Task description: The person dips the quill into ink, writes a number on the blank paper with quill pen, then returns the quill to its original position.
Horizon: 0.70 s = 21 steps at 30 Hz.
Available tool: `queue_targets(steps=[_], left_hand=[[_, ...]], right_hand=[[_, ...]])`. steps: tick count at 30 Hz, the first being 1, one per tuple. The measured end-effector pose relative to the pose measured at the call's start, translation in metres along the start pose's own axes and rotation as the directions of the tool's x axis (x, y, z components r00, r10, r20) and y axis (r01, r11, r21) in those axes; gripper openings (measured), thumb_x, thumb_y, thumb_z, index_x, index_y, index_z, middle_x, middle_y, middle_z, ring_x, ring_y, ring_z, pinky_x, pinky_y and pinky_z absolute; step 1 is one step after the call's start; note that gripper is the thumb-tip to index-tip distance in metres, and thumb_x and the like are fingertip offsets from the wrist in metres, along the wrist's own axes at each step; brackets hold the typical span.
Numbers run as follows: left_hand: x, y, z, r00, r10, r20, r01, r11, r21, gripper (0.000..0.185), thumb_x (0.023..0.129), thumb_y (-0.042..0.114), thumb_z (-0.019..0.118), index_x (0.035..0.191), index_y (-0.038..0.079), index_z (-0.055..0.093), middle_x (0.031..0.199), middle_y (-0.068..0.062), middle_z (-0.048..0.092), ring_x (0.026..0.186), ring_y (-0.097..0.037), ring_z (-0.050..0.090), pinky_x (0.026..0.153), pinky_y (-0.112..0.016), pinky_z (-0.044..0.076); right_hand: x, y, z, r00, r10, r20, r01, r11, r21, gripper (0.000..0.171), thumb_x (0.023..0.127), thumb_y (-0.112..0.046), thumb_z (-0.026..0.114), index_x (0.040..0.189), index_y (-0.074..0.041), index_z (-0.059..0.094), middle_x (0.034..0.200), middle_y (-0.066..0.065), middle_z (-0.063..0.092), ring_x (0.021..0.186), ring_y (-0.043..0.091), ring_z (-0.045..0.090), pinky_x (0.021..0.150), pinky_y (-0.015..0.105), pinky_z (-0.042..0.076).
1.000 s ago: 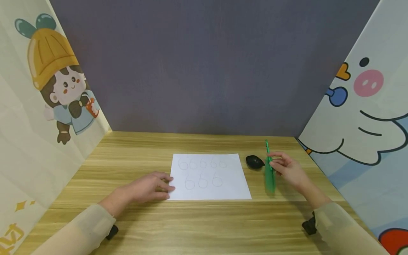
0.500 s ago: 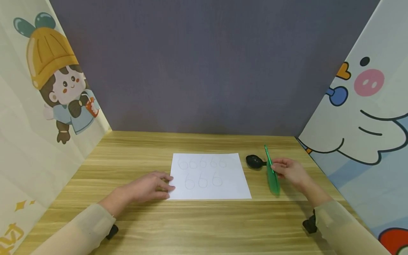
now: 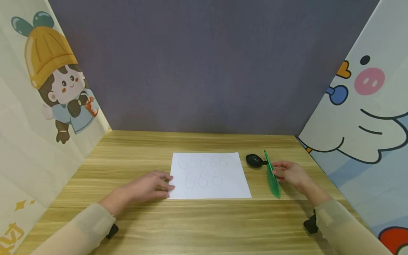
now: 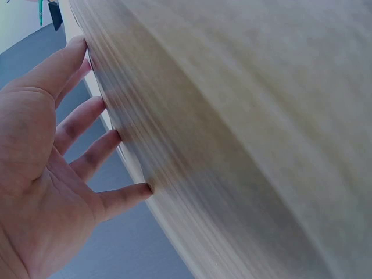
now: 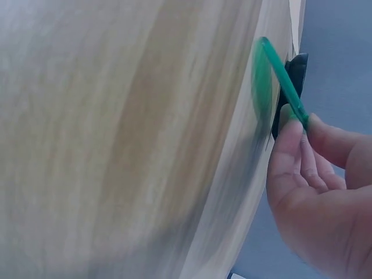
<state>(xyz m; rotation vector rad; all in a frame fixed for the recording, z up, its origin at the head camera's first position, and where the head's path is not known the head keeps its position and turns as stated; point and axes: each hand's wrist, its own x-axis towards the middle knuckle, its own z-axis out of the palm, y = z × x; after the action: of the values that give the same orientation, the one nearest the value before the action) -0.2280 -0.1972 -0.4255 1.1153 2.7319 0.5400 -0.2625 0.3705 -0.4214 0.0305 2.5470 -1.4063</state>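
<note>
The green ruler point(image 3: 272, 175) stands on edge right of centre in the head view, its long axis running from the upper left, near the black object point(image 3: 254, 160), down toward the lower right, where its broader end meets the wooden table point(image 3: 204, 223). The right hand point(image 3: 290, 173) pinches it from its right side, fingertips point(image 5: 290, 131) curled against the thin green edge about midway along its length, so the far tip sticks out beyond the fingers toward the top of the frame and the near end reaches below them. In the right wrist view the ruler slants from upper left to the fingers, with the black object just behind it. The left hand point(image 3: 148, 187) lies flat with straight, spread fingers point(image 4: 78, 122) on the table, fingertips touching the left edge of the white paper point(image 3: 208, 176) at frame centre. The paper carries faint handwritten figures: a row reading 66666 and, below it, 666.
</note>
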Motion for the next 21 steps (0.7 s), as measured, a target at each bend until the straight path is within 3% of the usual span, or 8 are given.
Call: queue_targets(steps=[12, 21], left_hand=[[-0.0004, 0.0005, -0.0002, 1.0, 0.003, -0.001, -0.003, 1.0, 0.006, 0.034, 0.104, 0.028, 0.078, 0.136, 0.017, 0.078, 0.156, -0.014, 0.064, 0.144, -0.041, 0.059, 0.123, -0.063, 0.049], [-0.0006, 0.0002, 0.0003, 1.0, -0.002, -0.003, 0.003, 1.0, 0.007, 0.034, 0.104, 0.029, 0.078, 0.136, 0.017, 0.079, 0.156, -0.013, 0.064, 0.144, -0.041, 0.059, 0.123, -0.062, 0.049]], right_hand=[[0.0017, 0.0013, 0.0023, 0.999, 0.036, 0.009, -0.036, 0.999, 0.002, 0.056, 0.111, -0.011, 0.063, 0.161, 0.008, 0.044, 0.153, 0.033, 0.058, 0.104, 0.006, 0.069, 0.085, 0.026, 0.066], [0.0008, 0.0025, 0.0015, 0.999, 0.045, 0.017, -0.045, 0.999, -0.005, 0.054, 0.111, -0.012, 0.064, 0.16, 0.005, 0.048, 0.146, 0.029, 0.066, 0.106, 0.012, 0.072, 0.087, 0.031, 0.066]])
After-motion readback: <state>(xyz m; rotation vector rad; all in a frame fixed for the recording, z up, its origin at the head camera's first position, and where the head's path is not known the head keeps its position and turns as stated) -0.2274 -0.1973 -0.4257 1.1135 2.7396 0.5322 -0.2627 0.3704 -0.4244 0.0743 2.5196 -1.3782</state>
